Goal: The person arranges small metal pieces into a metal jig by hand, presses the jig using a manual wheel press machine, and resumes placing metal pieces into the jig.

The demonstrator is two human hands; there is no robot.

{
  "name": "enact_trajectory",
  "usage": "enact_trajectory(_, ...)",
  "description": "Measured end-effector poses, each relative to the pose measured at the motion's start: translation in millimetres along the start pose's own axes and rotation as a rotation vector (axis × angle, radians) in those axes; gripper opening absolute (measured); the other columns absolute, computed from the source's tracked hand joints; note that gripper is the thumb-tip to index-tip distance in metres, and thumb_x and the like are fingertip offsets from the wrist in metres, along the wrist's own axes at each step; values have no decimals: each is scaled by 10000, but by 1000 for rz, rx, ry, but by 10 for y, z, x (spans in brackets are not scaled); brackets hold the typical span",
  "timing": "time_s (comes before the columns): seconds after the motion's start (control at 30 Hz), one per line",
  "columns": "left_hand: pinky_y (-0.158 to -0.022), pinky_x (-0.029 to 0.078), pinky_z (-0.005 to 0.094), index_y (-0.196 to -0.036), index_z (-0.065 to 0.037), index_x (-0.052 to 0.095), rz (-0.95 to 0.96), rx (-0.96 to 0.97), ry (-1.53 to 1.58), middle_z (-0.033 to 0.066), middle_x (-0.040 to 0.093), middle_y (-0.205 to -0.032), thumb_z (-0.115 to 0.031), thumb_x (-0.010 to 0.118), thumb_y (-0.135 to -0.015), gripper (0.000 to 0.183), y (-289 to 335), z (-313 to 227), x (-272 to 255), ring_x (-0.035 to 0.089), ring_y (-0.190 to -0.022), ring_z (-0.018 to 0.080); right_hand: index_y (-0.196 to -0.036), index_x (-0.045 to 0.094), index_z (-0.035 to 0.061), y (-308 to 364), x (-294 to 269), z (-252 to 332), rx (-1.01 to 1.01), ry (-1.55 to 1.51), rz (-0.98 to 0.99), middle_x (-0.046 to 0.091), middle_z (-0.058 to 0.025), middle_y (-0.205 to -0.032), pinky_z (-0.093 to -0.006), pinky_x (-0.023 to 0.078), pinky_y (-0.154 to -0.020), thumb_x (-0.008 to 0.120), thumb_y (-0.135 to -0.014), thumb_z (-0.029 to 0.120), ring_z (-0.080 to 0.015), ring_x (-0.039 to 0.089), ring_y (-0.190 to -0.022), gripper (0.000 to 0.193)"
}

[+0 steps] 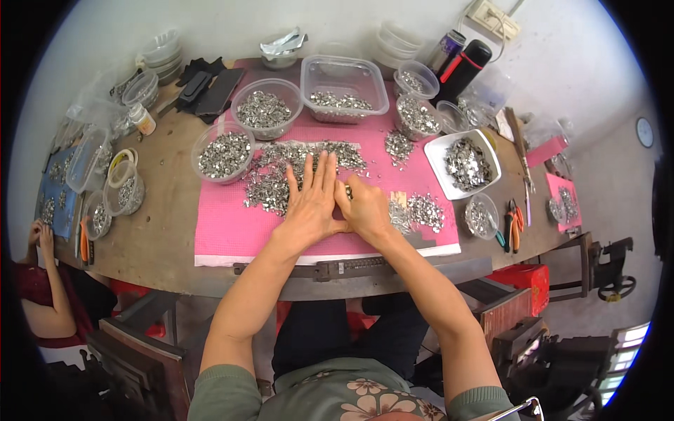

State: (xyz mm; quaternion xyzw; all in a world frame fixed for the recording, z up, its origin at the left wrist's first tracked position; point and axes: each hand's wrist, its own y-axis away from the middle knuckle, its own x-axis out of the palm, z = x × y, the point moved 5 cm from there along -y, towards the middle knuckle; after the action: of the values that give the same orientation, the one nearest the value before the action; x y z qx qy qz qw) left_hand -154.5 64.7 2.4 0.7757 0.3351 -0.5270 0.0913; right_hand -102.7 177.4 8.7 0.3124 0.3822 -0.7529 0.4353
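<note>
My left hand (312, 207) lies flat at the near edge of a wide heap of small silvery metal pieces (270, 184), fingers stretched out and pointing away from me. Right beside it, my right hand (366, 209) is closed with its fingers curled; its thumb side meets my left hand. A bit of metal glints by the curled fingers, but what they hold is hidden. The heap rests on a pink mat (225, 235). To the right of my right hand are a small pile of metal pieces (426, 212) and some thin, pale silvery pieces (400, 216).
Round tubs (223, 177) and a rectangular clear container (385, 105) of metal parts line the mat's far side. A white tray (439, 163), pliers (516, 224) and a black flask (465, 70) stand right. At the far left, another person's hands (42, 235) work over a blue mat (67, 221).
</note>
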Motion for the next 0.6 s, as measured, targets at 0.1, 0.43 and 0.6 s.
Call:
enact_trajectory(0.1, -1179, 52, 732, -1604, 29, 135, 7, 34, -35, 273, 191, -1651, -602, 878, -601, 1399, 22, 18, 45, 124, -1535, 487, -794, 545, 58, 124, -54, 108, -211, 47, -220, 637, -157, -673, -466, 490, -485, 681, -938, 194, -369, 645, -574, 240)
enact_trajectory(0.43, -1165, 64, 754, -1611, -3, 159, 48, 26, 5, 249, 157, -1668, -569, 897, -589, 1381, 56, 11, 22, 103, -1533, 501, -865, 578, 40, 171, -82, 163, -249, -32, -210, 615, -148, -765, -457, 495, -521, 653, -950, 152, -371, 636, -622, 159)
enact_trajectory(0.6, -1152, 49, 772, -1591, 37, 192, 87, 46, 47, 281, 165, -1655, -601, 909, -533, 1428, 38, -9, -1, 77, -1528, 523, -954, 612, 3, 104, -157, 153, -294, -129, -9, 607, -200, -859, -483, 510, -671, 621, -917, 81, -407, 622, -770, 87)
